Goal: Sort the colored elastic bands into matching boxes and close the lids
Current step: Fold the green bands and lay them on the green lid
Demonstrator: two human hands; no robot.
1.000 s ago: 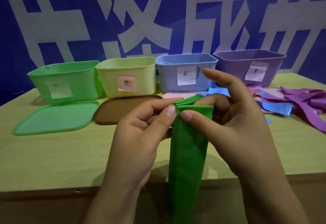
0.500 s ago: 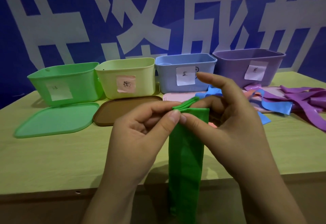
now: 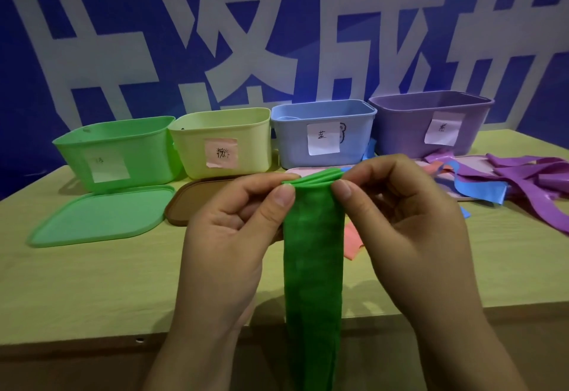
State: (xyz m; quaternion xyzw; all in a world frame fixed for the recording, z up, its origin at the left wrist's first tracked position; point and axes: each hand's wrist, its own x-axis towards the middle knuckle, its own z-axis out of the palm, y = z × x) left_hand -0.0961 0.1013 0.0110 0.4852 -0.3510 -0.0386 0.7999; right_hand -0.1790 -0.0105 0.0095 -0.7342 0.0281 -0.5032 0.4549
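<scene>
Hands: our left hand [image 3: 234,230] and right hand [image 3: 409,221] both pinch one green band [image 3: 314,255] (folded top).
Boxes: we count four, lids off.

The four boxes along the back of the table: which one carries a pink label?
The pale yellow box, second from the left. Its label is pink; the green box, blue box and purple box carry white ones.

Table: pale wood table [image 3: 92,283].
Back edge, left to right: green box [image 3: 117,152], yellow box [image 3: 221,141], blue box [image 3: 323,132], purple box [image 3: 431,123], all open.
In front of them: green lid [image 3: 101,215], brown lid [image 3: 187,206].
Right edge: purple bands [image 3: 529,181], blue bands [image 3: 480,189].
</scene>
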